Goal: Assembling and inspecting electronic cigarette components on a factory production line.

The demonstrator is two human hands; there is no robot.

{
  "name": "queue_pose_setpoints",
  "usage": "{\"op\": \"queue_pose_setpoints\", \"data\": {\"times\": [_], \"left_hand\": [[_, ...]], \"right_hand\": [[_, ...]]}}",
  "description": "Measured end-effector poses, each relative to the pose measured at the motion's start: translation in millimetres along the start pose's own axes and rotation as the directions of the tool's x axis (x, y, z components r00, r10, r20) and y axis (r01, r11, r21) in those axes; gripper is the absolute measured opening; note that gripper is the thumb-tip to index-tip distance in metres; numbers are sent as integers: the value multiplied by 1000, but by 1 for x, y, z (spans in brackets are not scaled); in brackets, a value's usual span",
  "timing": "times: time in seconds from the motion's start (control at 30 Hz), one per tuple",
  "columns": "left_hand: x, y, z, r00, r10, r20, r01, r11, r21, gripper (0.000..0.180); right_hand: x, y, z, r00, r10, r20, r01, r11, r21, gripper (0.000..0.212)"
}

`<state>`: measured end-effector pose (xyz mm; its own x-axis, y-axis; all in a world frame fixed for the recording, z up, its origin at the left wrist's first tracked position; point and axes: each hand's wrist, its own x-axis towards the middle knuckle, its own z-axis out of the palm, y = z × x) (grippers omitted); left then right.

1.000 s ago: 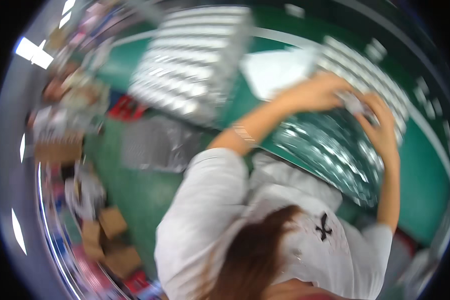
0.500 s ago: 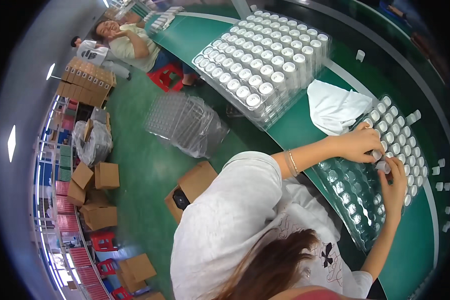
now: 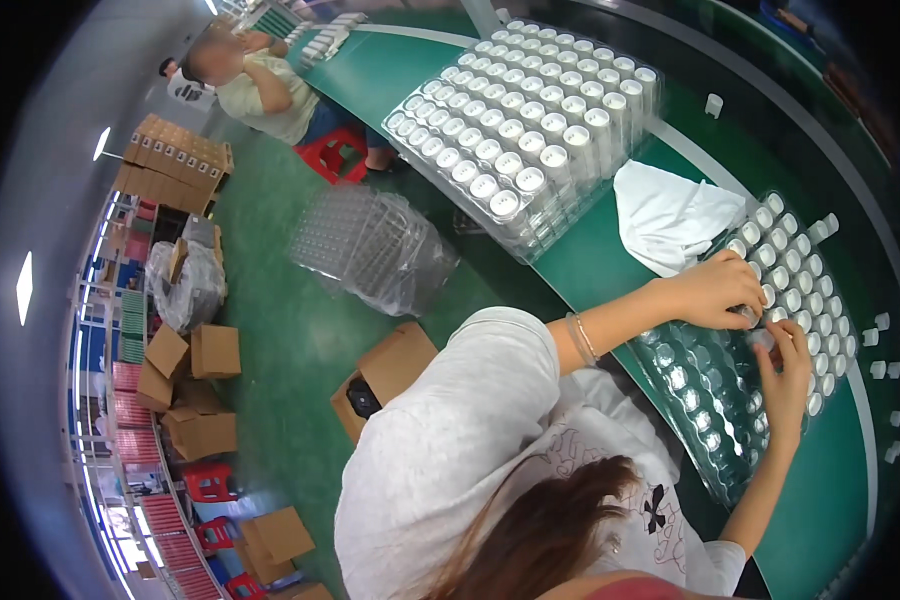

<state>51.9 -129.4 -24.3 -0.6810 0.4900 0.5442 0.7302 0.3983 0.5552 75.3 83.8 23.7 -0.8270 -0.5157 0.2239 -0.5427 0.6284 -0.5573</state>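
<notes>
Over a transparent plastic tray (image 3: 705, 400) on the green table, both my hands meet at the border between its unfilled cavities and its rows of white caps (image 3: 808, 282). My left hand (image 3: 715, 292), with a bracelet on the wrist, has its fingers closed on a small white cap, mostly covered by the fingertips. Beside it, my right hand (image 3: 788, 375) pinches another whitish cap (image 3: 763, 338) between thumb and fingers, low over the cavities. Whether these two caps are seated in the tray, I cannot tell.
A tall stack of filled cap trays (image 3: 530, 130) stands further left on the table (image 3: 590, 225), with a white cloth (image 3: 665, 215) between. Loose caps (image 3: 878, 370) lie to the right. Bagged trays (image 3: 370, 250) and cardboard boxes (image 3: 395, 370) are on the floor. A person sits on a red stool (image 3: 332, 158).
My left hand has shifted slightly left, and my right hand's fingers have lowered a little around their cap. The seated person at the far left has moved their head and arms.
</notes>
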Motion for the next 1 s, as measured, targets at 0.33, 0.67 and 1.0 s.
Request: {"op": "queue_pose_setpoints", "data": {"times": [0.33, 0.67, 1.0], "left_hand": [[-8, 5, -13, 999, -23, 42, 23, 1000, -11, 20], [7, 12, -14, 989, -25, 146, 25, 1000, 3, 18], [6, 14, -16, 989, -35, 141, 32, 999, 21, 22]], "right_hand": [[-40, -99, -26, 944, -261, 201, 193, 933, 304, 34], [-37, -175, 31, 619, -779, -100, 602, 389, 698, 31], [-44, -212, 49, 631, -668, -395, 723, 320, 612, 20]]}}
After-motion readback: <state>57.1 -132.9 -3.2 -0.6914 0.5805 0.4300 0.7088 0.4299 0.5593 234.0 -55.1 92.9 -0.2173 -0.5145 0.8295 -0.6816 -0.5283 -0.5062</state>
